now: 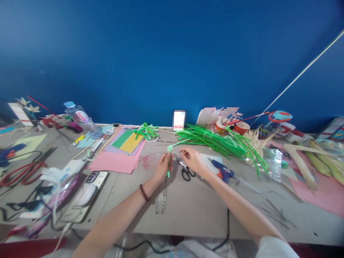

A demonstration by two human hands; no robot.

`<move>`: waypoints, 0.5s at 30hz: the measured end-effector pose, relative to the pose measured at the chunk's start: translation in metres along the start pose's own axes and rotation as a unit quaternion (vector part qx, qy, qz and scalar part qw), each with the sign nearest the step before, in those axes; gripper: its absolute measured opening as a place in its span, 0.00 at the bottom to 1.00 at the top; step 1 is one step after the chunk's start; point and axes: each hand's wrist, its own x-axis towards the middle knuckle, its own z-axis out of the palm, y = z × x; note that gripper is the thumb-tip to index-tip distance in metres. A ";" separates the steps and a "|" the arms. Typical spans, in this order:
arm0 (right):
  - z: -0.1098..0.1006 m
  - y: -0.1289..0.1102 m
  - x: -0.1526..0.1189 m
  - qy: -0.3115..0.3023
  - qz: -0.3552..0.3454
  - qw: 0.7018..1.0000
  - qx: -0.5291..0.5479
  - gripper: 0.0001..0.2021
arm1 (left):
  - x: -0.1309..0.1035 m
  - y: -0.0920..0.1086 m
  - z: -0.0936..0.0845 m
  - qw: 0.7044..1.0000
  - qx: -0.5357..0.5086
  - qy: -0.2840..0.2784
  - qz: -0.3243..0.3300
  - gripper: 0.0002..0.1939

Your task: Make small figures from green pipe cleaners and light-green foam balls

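Upright in my left hand (pixel 164 165) is a green pipe cleaner piece (pixel 170 148), with a pale green rounded top above the fingers and its lower end showing below them. The left fingers are closed round it. My right hand (pixel 190 157) is just to the right, fingers bent and pinched together near a thin strand; what they hold is too small to make out. Black-handled scissors (pixel 187 172) lie under and beside the right hand. A clear ruler (pixel 161 200) lies below my left hand.
Green pipe cleaners (pixel 215 143) lie in a pile at the back right, near a blue glue gun (pixel 224 171). Coloured sheets (pixel 118 160) and a phone (pixel 87 197) are on the left. A plastic bottle (pixel 82 118) leans at the back left.
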 end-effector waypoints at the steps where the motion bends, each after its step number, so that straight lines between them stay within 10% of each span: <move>1: 0.000 0.000 0.000 0.001 0.000 1.000 0.002 0.09 | 0.000 0.000 0.000 1.000 -0.004 0.003 -0.001 0.19; 15: -0.003 -0.002 0.001 -0.014 0.009 1.000 0.000 0.10 | 0.006 -0.010 -0.011 0.999 0.027 0.031 0.032 0.18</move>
